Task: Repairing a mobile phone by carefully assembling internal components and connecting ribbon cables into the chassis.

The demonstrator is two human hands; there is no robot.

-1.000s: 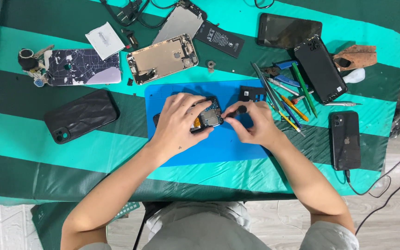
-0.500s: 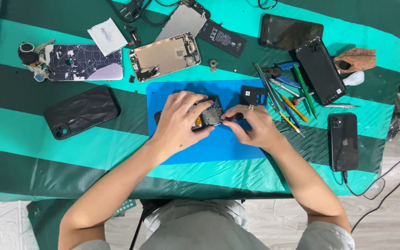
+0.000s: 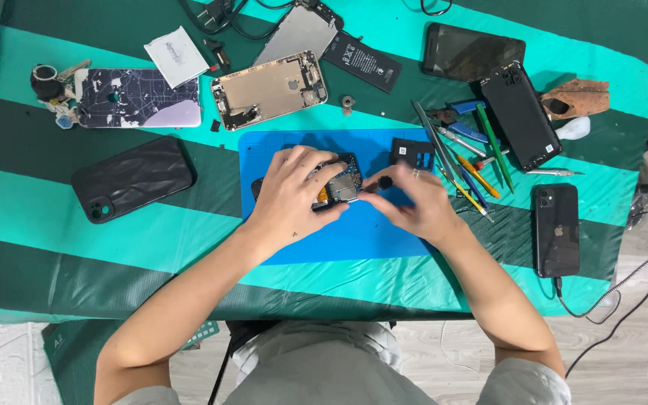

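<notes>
White packet [image 3: 178, 56]: we see it at upper left, a flat square with grey print.
Battery label [image 3: 361, 61]: black rectangle with white print, top centre.
Dark screen [image 3: 474, 51]: we find it at upper right, a blank black rectangle.
Cracked panel [image 3: 138, 98]: upper left, dark with white breaks.

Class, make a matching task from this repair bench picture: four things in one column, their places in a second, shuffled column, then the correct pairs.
Things:
1. black case
2. blue mat
3. tool pile
4. charging phone

Places:
A. under both hands
B. right edge of the cloth, cable plugged in
C. left of the mat
D. between the mat and the right-hand phones

Pairs: 1-C, 2-A, 3-D, 4-B
</notes>
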